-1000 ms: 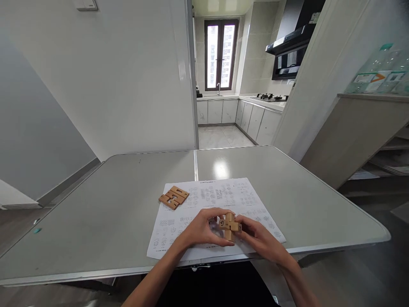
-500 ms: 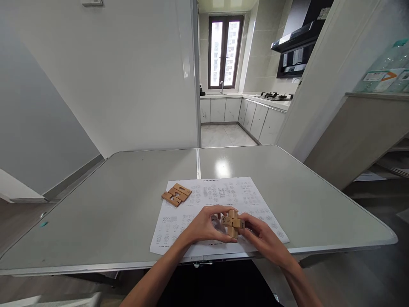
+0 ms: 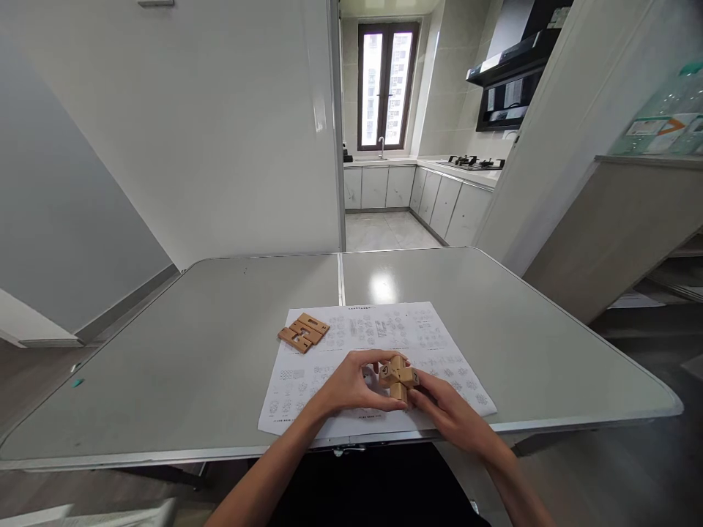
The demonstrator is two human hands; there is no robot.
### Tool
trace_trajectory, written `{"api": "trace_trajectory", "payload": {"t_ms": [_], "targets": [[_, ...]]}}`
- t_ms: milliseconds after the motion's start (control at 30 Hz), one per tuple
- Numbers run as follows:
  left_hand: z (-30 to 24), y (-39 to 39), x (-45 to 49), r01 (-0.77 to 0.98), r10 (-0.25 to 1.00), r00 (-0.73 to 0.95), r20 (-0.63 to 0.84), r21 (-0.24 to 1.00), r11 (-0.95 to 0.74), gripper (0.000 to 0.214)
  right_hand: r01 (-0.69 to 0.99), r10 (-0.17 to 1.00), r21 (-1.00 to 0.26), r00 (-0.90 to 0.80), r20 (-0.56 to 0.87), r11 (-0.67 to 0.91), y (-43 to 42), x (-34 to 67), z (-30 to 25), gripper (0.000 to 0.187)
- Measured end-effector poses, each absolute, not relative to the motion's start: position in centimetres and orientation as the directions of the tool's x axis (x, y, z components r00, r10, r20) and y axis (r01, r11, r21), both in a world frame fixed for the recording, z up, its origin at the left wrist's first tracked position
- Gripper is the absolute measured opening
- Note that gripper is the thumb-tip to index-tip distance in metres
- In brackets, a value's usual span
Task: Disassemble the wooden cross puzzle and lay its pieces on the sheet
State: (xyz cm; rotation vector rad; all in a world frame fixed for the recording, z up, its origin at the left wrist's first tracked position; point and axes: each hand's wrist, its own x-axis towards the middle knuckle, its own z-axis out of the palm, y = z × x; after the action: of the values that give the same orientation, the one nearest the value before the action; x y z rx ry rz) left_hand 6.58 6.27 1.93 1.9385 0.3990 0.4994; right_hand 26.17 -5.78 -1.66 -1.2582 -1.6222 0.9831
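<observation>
Between my two hands is a wooden burr puzzle (image 3: pixel 398 378), its interlocked blocks marked with letters, held just above a printed sheet (image 3: pixel 384 329). My left hand (image 3: pixel 356 380) curves round it from the left, thumb at the bottom and index finger across the top. From the right, my right hand (image 3: pixel 447 410) grips the block that sticks out, with thumb and fingers pressed on it. Several flat wooden pieces (image 3: pixel 304 333) with cut-out slots lie side by side on the sheet's far left corner.
The grey table (image 3: pixel 192 366) has a metal rim and a seam down its middle. A small teal object (image 3: pixel 77 383) lies near its left edge. Plastic bottles (image 3: pixel 667 117) stand on a ledge to the right. Beyond the table, a doorway opens onto a kitchen with white cabinets (image 3: pixel 374 188).
The burr puzzle has turned slightly between my hands, so its lettered face now shows at another angle. My right hand has shifted a little left. The flat pieces stay put.
</observation>
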Motion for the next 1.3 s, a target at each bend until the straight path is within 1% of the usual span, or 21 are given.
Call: {"api": "trace_trajectory", "payload": {"t_ms": [267,433,600,767,867,933,1000,1133,1200,1300], "targets": [[2.1,6.2,6.7,0.037,0.471,0.870,0.147,0.932,-0.360,0.060,0.311,0.977,-0.937,-0.188,0.104,0.160,-5.8,26.4,-1.4,0.034],[2.4,6.2,6.7,-0.013,0.439,0.882,0.171,0.940,-0.340,0.057,0.305,0.975,-0.943,-0.213,0.066,0.130,-5.9,26.7,-1.4,0.035],[2.3,6.3,6.7,-0.026,0.409,0.896,0.171,0.942,-0.335,0.061,0.246,0.974,-0.967,-0.226,0.006,0.063,-6.0,26.7,-1.2,0.049],[2.2,6.5,6.7,0.009,0.410,0.903,0.128,0.949,-0.317,0.067,0.221,0.979,-0.971,-0.196,0.050,0.094,-5.9,26.8,-1.2,0.041],[1.9,6.6,6.6,0.019,0.409,0.906,0.108,0.955,-0.295,0.080,0.244,0.981,-0.964,-0.186,0.062,0.107,-6.0,26.8,-1.3,0.036],[1.7,6.7,6.5,0.024,0.423,0.900,0.108,0.955,-0.295,0.084,0.242,0.987,-0.965,-0.150,0.065,0.100,-6.1,26.8,-1.3,0.033],[1.5,6.7,6.5,0.030,0.452,0.884,0.114,0.954,-0.299,0.084,0.218,0.993,-0.972,-0.100,0.069,0.089,-6.1,26.8,-1.3,0.031],[1.4,6.9,6.6,0.041,0.519,0.847,0.113,0.960,-0.276,0.074,0.176,0.996,-0.980,-0.045,0.083,0.090,-5.8,26.8,-1.8,0.031],[1.4,6.9,6.6,0.035,0.527,0.843,0.109,0.966,-0.256,0.072,0.177,0.995,-0.979,-0.037,0.095,0.100,-5.6,26.7,-2.1,0.031],[1.3,6.8,6.7,0.037,0.524,0.844,0.112,0.963,-0.266,0.076,0.221,0.993,-0.968,-0.018,0.121,0.121,-5.5,26.4,-2.2,0.030]]}}
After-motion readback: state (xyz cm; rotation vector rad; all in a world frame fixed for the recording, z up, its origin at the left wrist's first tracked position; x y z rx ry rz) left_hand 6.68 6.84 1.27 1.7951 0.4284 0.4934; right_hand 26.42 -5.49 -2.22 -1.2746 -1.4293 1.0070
